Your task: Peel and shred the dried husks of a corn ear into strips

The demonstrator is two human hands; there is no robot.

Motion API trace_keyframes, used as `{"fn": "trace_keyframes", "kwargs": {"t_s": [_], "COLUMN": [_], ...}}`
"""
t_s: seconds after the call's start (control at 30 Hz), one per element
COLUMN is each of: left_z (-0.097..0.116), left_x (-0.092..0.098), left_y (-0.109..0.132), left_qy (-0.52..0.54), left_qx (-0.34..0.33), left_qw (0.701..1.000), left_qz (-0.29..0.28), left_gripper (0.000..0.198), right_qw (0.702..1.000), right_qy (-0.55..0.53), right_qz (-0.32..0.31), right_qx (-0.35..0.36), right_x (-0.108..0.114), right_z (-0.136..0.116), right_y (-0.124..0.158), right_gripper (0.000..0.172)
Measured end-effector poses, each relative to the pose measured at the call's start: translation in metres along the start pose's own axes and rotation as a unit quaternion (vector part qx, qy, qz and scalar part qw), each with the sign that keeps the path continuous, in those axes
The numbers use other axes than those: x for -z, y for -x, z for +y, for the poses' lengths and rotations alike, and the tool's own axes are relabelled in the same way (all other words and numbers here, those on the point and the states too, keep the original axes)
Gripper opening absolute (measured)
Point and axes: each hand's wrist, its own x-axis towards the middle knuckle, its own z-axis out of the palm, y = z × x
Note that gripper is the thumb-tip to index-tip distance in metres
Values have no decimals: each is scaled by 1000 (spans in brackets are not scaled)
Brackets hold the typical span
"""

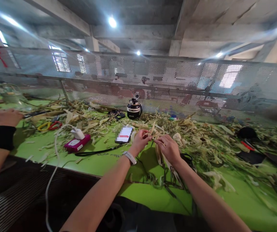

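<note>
Both of my hands meet over the green table (pixel 92 164), fingers pinched on strips of dried corn husk (pixel 159 154). My left hand (pixel 140 141), with a pale band on its wrist, grips the husk from the left. Close beside it, my right hand (pixel 168 147) pinches the same bundle, and long strips hang down below toward the table edge. The exact point between the fingertips is too small to make out. A phone (pixel 124 134) with a lit screen lies just left of my left hand.
Loose husk scraps (pixel 208 141) cover much of the table. A black jug (pixel 133 109) stands behind my hands. At left are a purple power strip (pixel 77 143), a white cable (pixel 56 151), scissors (pixel 55 125) and another person's hand (pixel 8 118). A perforated metal screen (pixel 153 74) stands behind.
</note>
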Motion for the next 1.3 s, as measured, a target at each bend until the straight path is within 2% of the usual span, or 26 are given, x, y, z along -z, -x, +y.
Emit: {"fn": "trace_keyframes", "kwargs": {"t_s": [0.07, 0.17, 0.23, 0.3, 0.4, 0.5, 0.6, 0.77, 1.0, 1.3], "left_z": [-3, -9, -13, -15, -12, -4, 4, 9, 12, 7], "left_x": [0, 0, -1, -1, -2, -5, -9, -11, -12, -18], "left_y": [-1, -2, -2, -1, 3, 7, 10, 10, 12, 12], "left_qy": [-37, -99, -125, -152, -171, -118, -43, 62, 144, 151], "left_qx": [-34, -91, -124, -154, -173, -161, -142, -53, 17, 12], "left_qw": [999, 987, 975, 962, 955, 966, 978, 991, 984, 984], "left_qz": [-18, -86, -133, -163, -172, -166, -147, -109, -108, -89], "left_gripper": [23, 12, 11, 14, 16, 21, 26, 36, 29, 40], "right_qw": [999, 995, 991, 989, 990, 996, 995, 966, 955, 943], "right_qy": [22, 73, 102, 117, 125, 89, 7, -146, -183, -220], "right_qz": [-6, -20, -28, -35, -38, -15, 19, 42, 75, 87], "right_qx": [24, 68, 87, 87, 52, -10, -94, -209, -222, -233], "right_x": [3, 6, 7, 5, 0, -4, -7, -8, -10, -16], "right_z": [0, -1, -1, -1, 1, 2, 2, 0, -2, -2], "right_y": [0, -1, -1, -1, 0, 0, 0, -2, -3, -3], "right_gripper": [23, 15, 16, 18, 18, 20, 22, 22, 18, 17]}}
